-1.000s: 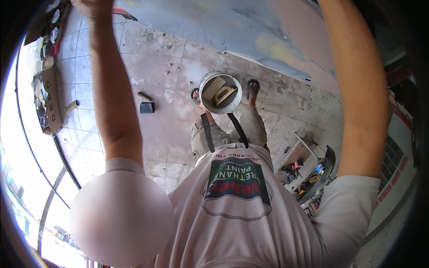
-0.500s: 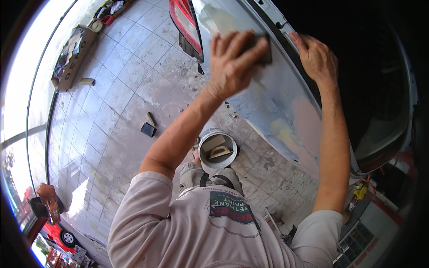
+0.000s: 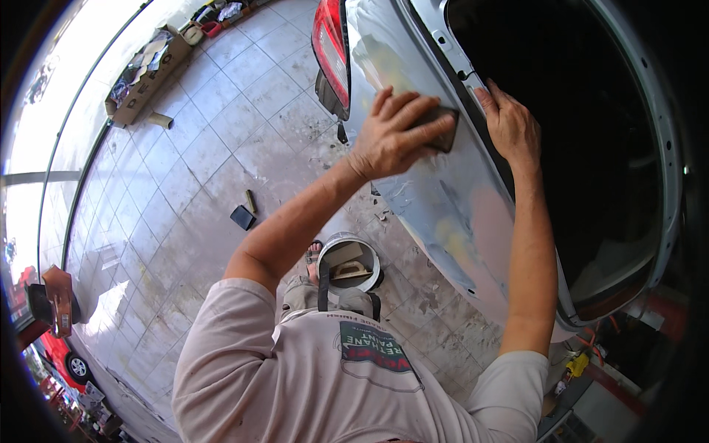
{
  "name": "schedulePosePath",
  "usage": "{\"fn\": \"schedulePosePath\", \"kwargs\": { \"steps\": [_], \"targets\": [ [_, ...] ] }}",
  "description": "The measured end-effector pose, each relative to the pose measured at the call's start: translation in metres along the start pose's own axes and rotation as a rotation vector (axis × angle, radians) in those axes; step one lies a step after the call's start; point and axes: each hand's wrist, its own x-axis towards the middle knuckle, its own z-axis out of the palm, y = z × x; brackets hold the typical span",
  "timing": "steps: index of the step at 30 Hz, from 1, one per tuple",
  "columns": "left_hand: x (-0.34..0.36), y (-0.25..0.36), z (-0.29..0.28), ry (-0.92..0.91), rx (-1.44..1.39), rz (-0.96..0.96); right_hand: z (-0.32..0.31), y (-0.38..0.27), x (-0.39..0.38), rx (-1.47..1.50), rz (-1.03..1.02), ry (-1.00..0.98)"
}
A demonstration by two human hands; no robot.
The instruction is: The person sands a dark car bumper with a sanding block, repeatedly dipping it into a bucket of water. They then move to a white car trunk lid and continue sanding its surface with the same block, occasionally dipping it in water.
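Left hand (image 3: 395,136) presses flat on a dark block (image 3: 442,127) against the panel (image 3: 450,199); right hand (image 3: 513,127), open, braces at three o'clock.

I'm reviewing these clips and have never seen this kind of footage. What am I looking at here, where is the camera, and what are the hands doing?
There is no machine here: a person works with bare hands. The camera sits on the person's head and looks down through a fisheye lens, so straight edges bend, and the person's shirt shows at the bottom. The left hand presses a dark sanding block flat against a silver car panel with pale filler patches. The right hand rests on the panel's edge beside a dark opening and holds nothing. A red tail light is on the left. Below, on the tiled floor, stand a bucket holding a tool and a small dark block.
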Motion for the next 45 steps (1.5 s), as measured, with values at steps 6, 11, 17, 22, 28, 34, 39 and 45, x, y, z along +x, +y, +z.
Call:
{"fn": "schedulePosePath", "kwargs": {
  "steps": [6, 11, 17, 22, 28, 34, 39, 45],
  "targets": [
    [0.036, -0.119, 0.009, 0.386, 0.255, -0.587, 0.001, -0.003, -0.002, -0.052, -0.034, 0.108],
    [-0.006, 0.016, 0.026, 0.151, 0.058, -0.031, -0.003, -0.005, -0.001, -0.002, -0.035, 0.160],
    [0.023, -0.152, 0.000, 0.229, -0.123, -0.223, -0.002, -0.016, 0.002, 0.064, 0.021, 0.089],
    [-0.005, -0.158, 0.044, 0.164, -0.256, -0.027, 0.029, -0.016, 0.027, -0.012, 0.081, 0.014],
    [0.036, -0.088, 0.022, 0.181, -0.250, 0.228, 0.042, -0.008, 0.051, -0.079, 0.072, -0.294],
    [0.050, -0.148, 0.030, -0.005, -0.168, 0.144, 0.046, -0.012, 0.052, -0.151, 0.097, -0.188],
    [-0.014, -0.158, 0.052, 0.024, -0.012, 0.436, 0.058, -0.007, 0.040, -0.149, 0.098, -0.053],
    [0.029, -0.225, -0.003, -0.031, -0.258, -0.244, 0.049, -0.014, 0.020, 0.116, 0.111, 0.266]
  ]
}}
